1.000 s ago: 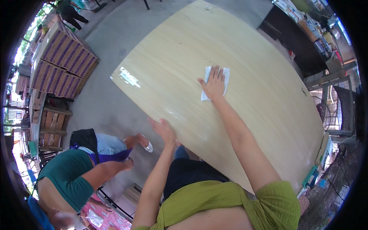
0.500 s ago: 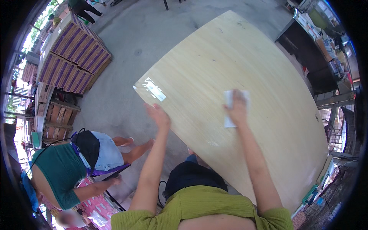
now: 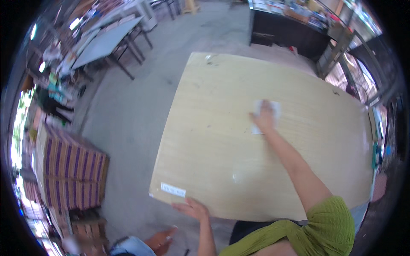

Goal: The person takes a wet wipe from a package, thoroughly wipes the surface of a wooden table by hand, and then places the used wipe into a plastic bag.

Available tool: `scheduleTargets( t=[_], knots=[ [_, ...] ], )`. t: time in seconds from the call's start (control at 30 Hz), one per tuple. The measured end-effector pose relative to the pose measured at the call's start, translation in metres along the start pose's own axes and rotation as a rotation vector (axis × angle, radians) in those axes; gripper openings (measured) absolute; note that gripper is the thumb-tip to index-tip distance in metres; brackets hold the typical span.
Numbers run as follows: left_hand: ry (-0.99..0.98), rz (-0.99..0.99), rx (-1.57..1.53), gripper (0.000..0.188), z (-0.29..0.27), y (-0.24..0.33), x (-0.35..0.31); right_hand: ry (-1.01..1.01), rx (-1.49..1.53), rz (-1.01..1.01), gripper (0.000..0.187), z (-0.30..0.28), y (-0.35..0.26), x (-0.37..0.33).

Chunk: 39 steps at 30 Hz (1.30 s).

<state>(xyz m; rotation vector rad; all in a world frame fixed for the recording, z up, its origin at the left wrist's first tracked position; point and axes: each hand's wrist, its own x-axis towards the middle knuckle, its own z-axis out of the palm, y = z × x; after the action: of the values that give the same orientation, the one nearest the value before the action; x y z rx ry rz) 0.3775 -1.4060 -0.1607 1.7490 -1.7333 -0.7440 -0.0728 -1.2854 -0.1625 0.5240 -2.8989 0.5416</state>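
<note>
In the head view, the right hand [image 3: 265, 118] lies flat, fingers spread and a little blurred, over a thin white rectangular wipe [image 3: 257, 129], cloth or paper I cannot tell. It is not clenched; the palm seems to press the wipe onto a large, pale, wood-grained panel [image 3: 222, 149] with a glossy surface. The left hand [image 3: 195, 209], nearer the body, is unclenched at the panel's near edge, fingers pointing left; whether it bears on that edge or only hovers there I cannot tell. Just beyond its fingers sits a white rectangular label [image 3: 173, 189]. Well to the left of both hands stands a stack of brown cartons with purple stripes [image 3: 74, 166].

The step in hand looks like wiping the panel's top, with the wipe under the right palm. Small dark marks [image 3: 208, 126] show left of the right hand. A stroke toward them would call for even, flat pressure, the left hand kept clear of the wipe's path
</note>
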Motion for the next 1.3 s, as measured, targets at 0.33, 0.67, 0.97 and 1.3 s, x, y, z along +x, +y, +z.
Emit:
scheduleTargets(
  t=[0.33,0.67,0.97,1.3],
  knots=[
    [-0.017,0.378,0.811,0.083,0.012,0.061,0.107,-0.541,0.673,-1.098,0.101,0.069,-0.32,-0.126],
    [-0.218,0.249,0.752,0.083,0.034,0.086,0.121,-0.018,0.158,-0.107,0.089,0.038,0.003,0.222],
    [-0.201,0.215,0.867,0.079,0.03,0.067,0.12,0.099,-0.412,0.531,0.091,-0.053,0.282,0.143],
    [-0.164,0.236,0.866,0.081,0.023,0.061,0.115,-0.359,0.194,-0.584,0.103,0.02,-0.164,0.046]
  ],
)
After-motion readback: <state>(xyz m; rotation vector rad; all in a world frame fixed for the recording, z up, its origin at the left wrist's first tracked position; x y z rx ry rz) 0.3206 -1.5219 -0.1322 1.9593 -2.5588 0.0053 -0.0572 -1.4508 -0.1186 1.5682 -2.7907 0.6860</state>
